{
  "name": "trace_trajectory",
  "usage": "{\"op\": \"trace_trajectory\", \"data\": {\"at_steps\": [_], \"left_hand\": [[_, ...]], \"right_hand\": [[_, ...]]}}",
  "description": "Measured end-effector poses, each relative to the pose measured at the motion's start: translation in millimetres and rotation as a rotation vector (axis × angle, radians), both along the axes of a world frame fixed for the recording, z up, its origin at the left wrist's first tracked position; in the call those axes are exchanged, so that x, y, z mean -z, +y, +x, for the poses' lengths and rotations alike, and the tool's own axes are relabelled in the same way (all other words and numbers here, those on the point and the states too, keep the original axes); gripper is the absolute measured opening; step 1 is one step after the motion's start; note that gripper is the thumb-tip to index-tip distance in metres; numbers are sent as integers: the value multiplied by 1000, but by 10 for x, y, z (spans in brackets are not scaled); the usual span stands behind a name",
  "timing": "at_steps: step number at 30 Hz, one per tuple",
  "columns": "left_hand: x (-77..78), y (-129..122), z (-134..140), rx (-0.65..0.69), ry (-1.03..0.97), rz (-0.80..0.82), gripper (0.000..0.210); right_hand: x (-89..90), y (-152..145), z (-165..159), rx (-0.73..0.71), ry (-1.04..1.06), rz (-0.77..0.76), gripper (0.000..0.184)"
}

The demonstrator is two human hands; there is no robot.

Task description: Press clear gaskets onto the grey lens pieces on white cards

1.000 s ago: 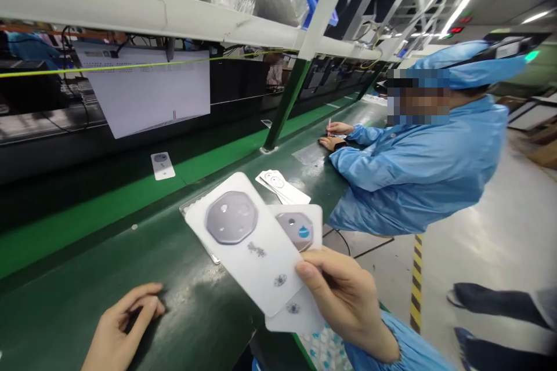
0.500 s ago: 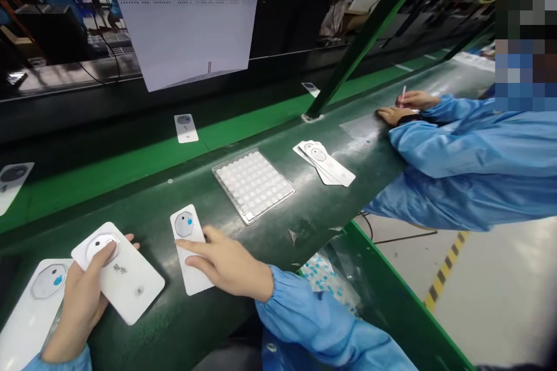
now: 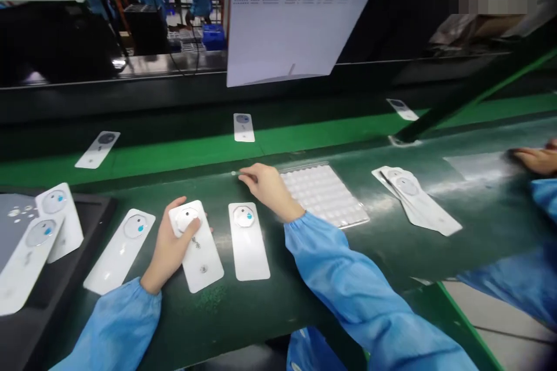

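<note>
My left hand (image 3: pixel 167 246) grips a white phone back cover (image 3: pixel 204 261), its thumb pressed beside the round camera area. The cover is tilted up off the bench. My right hand (image 3: pixel 267 185) is pinched above the bench, close to a small pale dot (image 3: pixel 234 173); what its fingertips hold, if anything, is too small to make out. Between the hands lies a second cover (image 3: pixel 252 249) with a blue dot in its camera ring. Left of my left hand rests another such cover (image 3: pixel 115 258). Beside my right wrist sits a clear plastic tray (image 3: pixel 326 194) of white pieces in rows.
A black tray (image 3: pixel 93 232) with more covers stands at the left. Several fanned covers (image 3: pixel 429 208) lie to the right. Single covers lie along the green strip (image 3: pixel 183 148) behind. A co-worker's hand (image 3: pixel 537 159) rests at the right edge, near a slanting green post (image 3: pixel 470 93).
My right hand has left the cover on the bench and reached forward to the pale dot. My left hand still holds its cover, now turned more upright. The view has swung left.
</note>
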State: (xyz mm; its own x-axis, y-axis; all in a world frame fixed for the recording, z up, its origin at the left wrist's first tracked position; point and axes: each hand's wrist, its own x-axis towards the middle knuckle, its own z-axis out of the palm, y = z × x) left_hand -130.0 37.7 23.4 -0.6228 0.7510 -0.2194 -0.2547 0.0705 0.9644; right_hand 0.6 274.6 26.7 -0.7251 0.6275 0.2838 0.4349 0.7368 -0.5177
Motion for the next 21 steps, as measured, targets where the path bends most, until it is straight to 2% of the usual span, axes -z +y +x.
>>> {"op": "trace_trajectory", "data": {"at_steps": [2,5,7,10,12,14,17,21], "left_hand": [[45,-29,17,26,-5,30,79],[84,-69,34,82,15,67,74],[91,-88,16,89,194,5,71],[77,-119,-22,104,500,-183,76],[64,-140,-34,134,546,-240,79],[57,-156,-40,140,540,-217,79],[61,-166,-47,114,535,-140,81],[67,-166,-48,124,560,-112,74]], "right_hand": [[-36,47,-235,-14,21,-12,20],[-12,133,-370,-75,49,-41,23],[52,240,-404,-47,40,-94,21],[103,370,-431,0,-18,-238,23],[48,335,-397,-25,22,-354,31],[-63,166,-311,-63,110,-505,42],[-225,-269,-137,-143,186,-746,51],[-255,-788,30,-239,204,-910,49]]}}
